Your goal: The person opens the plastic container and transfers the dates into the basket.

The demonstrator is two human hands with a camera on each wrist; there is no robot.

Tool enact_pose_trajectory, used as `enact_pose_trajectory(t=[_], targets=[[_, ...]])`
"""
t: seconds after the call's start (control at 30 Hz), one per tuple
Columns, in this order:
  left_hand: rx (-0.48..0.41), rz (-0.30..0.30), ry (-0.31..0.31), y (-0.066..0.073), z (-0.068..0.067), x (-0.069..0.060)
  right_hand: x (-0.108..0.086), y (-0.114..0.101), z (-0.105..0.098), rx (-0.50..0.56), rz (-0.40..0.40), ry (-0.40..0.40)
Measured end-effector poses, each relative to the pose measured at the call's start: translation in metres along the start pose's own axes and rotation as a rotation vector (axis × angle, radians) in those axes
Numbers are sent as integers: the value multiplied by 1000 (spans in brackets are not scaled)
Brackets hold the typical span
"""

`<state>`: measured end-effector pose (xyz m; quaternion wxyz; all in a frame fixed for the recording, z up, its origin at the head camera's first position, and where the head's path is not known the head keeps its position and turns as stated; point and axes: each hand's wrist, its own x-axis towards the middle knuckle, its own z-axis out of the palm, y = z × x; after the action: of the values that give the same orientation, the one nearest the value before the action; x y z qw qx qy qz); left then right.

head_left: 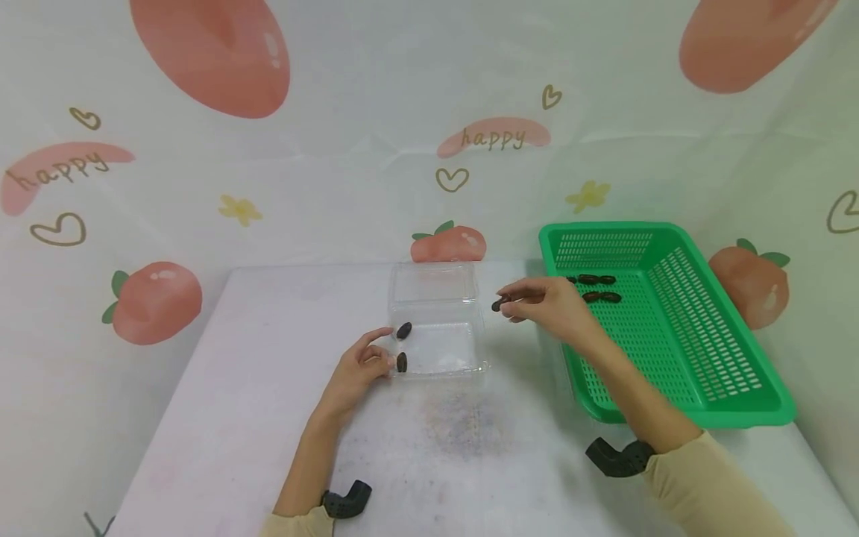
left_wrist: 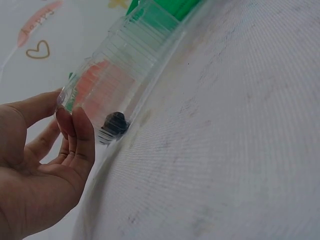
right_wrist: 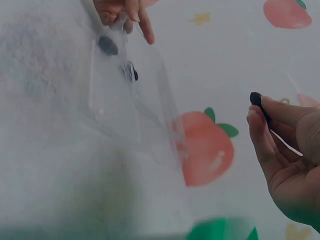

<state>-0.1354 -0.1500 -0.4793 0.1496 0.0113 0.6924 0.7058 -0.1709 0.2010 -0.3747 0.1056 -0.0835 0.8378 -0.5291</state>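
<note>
A clear plastic clamshell box [head_left: 446,350] stands on the table with its lid [head_left: 432,284] folded back. Two dark oval date-like pieces [head_left: 402,362] lie in it along the left side. My left hand [head_left: 352,373] pinches the box's left rim between thumb and fingers, as the left wrist view shows, with one finger extended near the farther piece [head_left: 403,330]. To the right of the box, my right hand [head_left: 553,307] holds another dark date-like piece [right_wrist: 256,99] between thumb and fingertips, above the table. Part of that piece is hidden by the fingers.
On the right stands a green perforated basket [head_left: 738,321]; several dark date-like pieces [head_left: 602,297] lie toward its far left. My right forearm passes over the basket's near left rim. A printed cloth [head_left: 335,186] hangs behind the white table [head_left: 268,358].
</note>
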Motion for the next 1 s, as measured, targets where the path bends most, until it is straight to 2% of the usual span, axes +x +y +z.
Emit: enact_pose_trajectory(t=[0.23, 0.37, 0.6, 0.83, 1.0], targets=[[-3, -3, -5, 1, 0, -1, -11, 14, -27, 55, 45, 12], [0, 2, -13, 1, 0, 0, -18, 22, -46, 40, 46, 31], [-8, 8, -12, 2, 1, -1, -28, 38, -76, 86, 37, 62], [-12, 11, -16, 2, 1, -1, -31, 56, -100, 33, 54, 72], [-4, 6, -10, 1, 1, -1, -31, 69, -110, 42, 75, 58]])
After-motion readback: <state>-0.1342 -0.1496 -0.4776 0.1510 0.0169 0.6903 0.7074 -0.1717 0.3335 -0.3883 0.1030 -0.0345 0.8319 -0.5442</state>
